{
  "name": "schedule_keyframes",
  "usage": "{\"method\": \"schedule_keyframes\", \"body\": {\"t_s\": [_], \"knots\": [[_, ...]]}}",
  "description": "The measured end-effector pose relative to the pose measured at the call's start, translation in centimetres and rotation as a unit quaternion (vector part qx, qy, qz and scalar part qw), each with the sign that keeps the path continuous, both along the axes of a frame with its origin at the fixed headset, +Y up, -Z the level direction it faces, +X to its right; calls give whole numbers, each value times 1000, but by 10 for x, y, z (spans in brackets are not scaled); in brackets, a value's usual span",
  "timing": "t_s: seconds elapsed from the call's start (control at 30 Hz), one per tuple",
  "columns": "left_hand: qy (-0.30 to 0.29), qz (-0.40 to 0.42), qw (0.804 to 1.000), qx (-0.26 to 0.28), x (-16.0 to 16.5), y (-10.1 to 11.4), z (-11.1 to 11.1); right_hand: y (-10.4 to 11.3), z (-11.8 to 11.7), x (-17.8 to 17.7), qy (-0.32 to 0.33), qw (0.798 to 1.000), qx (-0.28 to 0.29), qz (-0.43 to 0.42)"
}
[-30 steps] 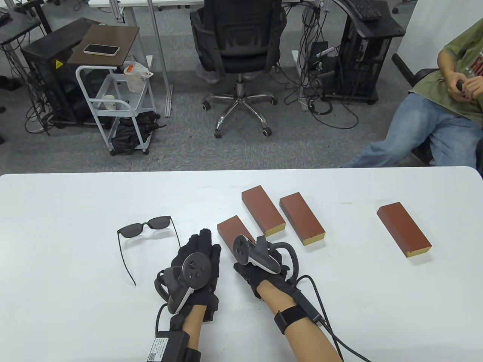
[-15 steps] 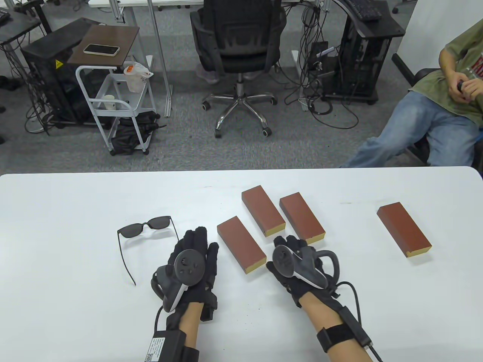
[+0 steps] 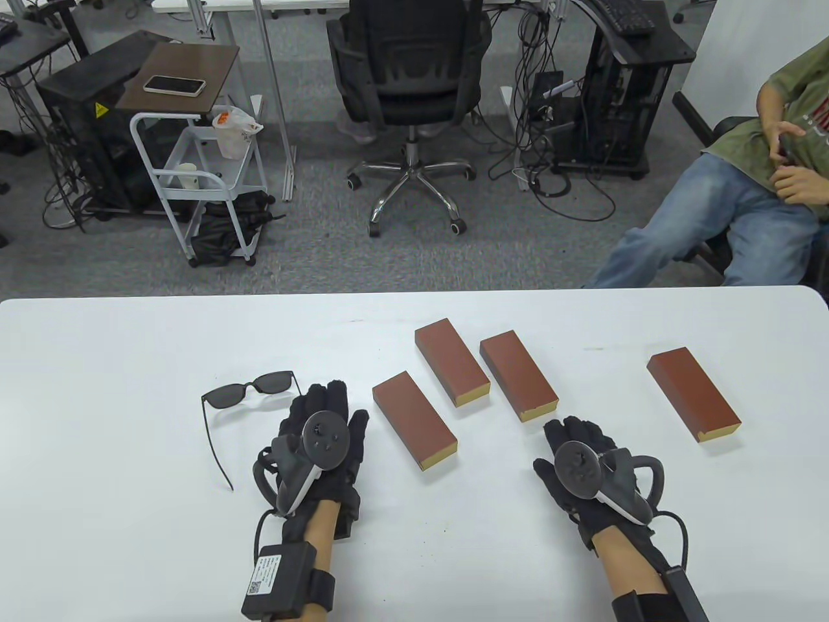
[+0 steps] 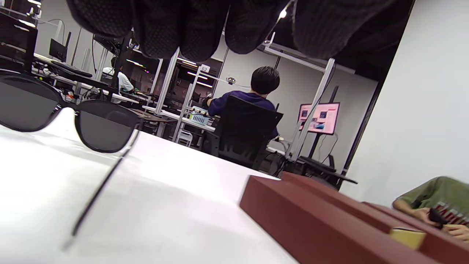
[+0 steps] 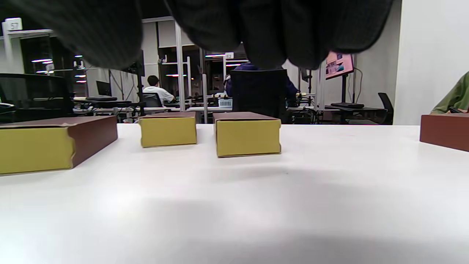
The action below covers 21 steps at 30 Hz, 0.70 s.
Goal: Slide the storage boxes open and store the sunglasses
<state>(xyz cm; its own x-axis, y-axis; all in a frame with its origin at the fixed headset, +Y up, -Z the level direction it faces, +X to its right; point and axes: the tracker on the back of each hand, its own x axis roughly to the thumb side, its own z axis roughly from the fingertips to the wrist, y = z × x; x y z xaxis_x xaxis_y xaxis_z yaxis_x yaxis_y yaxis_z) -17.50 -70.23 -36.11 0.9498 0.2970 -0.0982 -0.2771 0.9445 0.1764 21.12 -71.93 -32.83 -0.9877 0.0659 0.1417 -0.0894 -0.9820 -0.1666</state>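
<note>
Black thin-framed sunglasses [image 3: 249,392] lie unfolded on white table [image 3: 129,518], just left of left hand [image 3: 324,447]. Four closed red-brown cardboard boxes [image 3: 414,419] to right. Right hand [image 3: 583,466] and left both relaxed, holding nothing. Glasses likely light, fragile; pinch frame bridge, not lenses.

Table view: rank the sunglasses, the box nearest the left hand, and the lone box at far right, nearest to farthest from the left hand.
1. Sunglasses, just left of the left hand.
2. Nearest box, just right; too close to call against the sunglasses.
3. Lone box, far right.
</note>
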Motion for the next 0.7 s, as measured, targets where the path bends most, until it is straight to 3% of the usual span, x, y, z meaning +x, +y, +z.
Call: {"method": "schedule_keyframes", "body": {"t_s": [0.23, 0.43, 0.7], "knots": [[56, -79, 994, -47, -64, 6, -42, 0, 4, 15, -17, 1000, -1, 1], [93, -88, 988, -88, -118, 17, -69, -1, 4, 24, -28, 1000, -6, -11], [121, -69, 978, -157, -149, 6, -97, -3, 2, 36, -46, 999, -7, -16]]}}
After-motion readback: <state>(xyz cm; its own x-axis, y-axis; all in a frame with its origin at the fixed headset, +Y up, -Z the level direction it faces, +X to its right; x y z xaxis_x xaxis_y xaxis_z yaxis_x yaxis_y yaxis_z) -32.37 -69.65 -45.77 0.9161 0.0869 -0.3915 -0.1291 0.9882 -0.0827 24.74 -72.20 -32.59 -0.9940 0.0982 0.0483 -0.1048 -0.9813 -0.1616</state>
